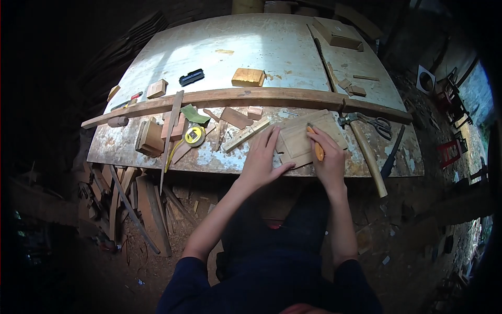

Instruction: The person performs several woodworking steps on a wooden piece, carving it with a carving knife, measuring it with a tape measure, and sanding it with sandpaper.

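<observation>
A flat rectangular wooden board (299,137) lies near the front edge of the worktable. My left hand (263,159) rests on its left side, fingers stretched forward and thumb out to the right. My right hand (328,157) is closed round an orange-handled tool (318,150), whose dark tip meets the upper right part of the board. Left of my left hand a pale wooden strip (247,134) lies at a slant. A hammer (368,157) with a wooden handle lies just right of my right hand.
A long wooden beam (246,96) crosses the worktable (209,31) behind the board. Scissors (380,125) and a dark-handled tool (392,157) lie at the right. A yellow tape measure (194,136), a saw blade (171,131) and wood blocks (150,138) are at the left.
</observation>
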Demonstrator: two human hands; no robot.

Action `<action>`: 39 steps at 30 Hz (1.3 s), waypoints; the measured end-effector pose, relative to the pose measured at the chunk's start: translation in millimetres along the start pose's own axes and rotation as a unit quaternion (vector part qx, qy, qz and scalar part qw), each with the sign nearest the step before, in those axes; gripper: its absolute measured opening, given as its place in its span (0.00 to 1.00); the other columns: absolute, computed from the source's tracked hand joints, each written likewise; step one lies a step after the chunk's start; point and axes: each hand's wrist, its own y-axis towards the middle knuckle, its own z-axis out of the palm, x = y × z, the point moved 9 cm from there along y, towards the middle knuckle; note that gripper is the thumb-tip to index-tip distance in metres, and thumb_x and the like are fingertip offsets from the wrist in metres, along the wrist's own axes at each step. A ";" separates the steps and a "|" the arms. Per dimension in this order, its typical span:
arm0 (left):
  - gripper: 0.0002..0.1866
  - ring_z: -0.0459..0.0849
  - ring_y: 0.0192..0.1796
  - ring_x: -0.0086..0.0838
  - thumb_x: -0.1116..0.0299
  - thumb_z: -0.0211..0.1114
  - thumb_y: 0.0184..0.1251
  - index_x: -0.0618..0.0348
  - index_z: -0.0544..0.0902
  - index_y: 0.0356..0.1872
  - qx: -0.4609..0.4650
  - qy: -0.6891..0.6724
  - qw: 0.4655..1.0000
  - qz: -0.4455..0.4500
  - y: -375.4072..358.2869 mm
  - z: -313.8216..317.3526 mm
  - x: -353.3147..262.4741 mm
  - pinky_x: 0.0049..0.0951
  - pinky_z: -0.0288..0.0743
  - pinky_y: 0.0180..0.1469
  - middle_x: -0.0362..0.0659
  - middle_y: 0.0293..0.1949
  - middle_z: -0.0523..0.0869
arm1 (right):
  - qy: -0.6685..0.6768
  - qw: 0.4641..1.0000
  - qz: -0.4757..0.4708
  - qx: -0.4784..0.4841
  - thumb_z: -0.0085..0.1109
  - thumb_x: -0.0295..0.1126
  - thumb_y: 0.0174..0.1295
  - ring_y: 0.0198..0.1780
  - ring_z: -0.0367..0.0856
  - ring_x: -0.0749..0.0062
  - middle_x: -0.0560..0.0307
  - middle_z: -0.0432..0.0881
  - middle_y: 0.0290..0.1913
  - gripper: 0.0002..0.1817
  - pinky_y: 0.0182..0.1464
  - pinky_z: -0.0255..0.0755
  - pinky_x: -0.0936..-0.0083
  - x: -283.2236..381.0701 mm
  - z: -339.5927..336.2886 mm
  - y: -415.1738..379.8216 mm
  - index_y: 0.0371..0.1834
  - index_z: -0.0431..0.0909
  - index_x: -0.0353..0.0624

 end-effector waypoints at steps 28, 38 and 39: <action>0.76 0.70 0.82 0.61 0.39 0.84 0.60 0.79 0.40 0.88 0.028 0.009 0.998 -0.059 0.1 12.8 16.9 0.52 0.64 0.85 0.70 0.80 0.70 | -0.133 0.978 -0.015 0.162 0.64 0.21 0.66 0.55 0.91 0.40 0.38 0.92 0.50 0.17 0.58 0.83 0.53 -6.1 39.6 41.7 0.57 0.89 0.38; 0.76 0.70 0.82 0.60 0.40 0.85 0.60 0.77 0.40 0.89 0.027 0.010 0.998 -0.064 0.6 13.1 17.1 0.51 0.64 0.85 0.69 0.80 0.70 | -0.110 0.971 0.013 0.211 0.68 0.34 0.77 0.53 0.90 0.39 0.44 0.93 0.49 0.12 0.59 0.83 0.56 -19.6 38.7 50.0 0.57 0.89 0.42; 0.76 0.70 0.82 0.60 0.40 0.85 0.60 0.77 0.40 0.89 0.025 0.013 0.998 -0.060 -1.1 14.0 17.6 0.51 0.64 0.85 0.69 0.80 0.70 | -0.038 0.969 0.024 0.242 0.68 0.33 0.76 0.53 0.90 0.40 0.44 0.93 0.50 0.11 0.59 0.83 0.55 -15.6 35.3 48.8 0.56 0.89 0.42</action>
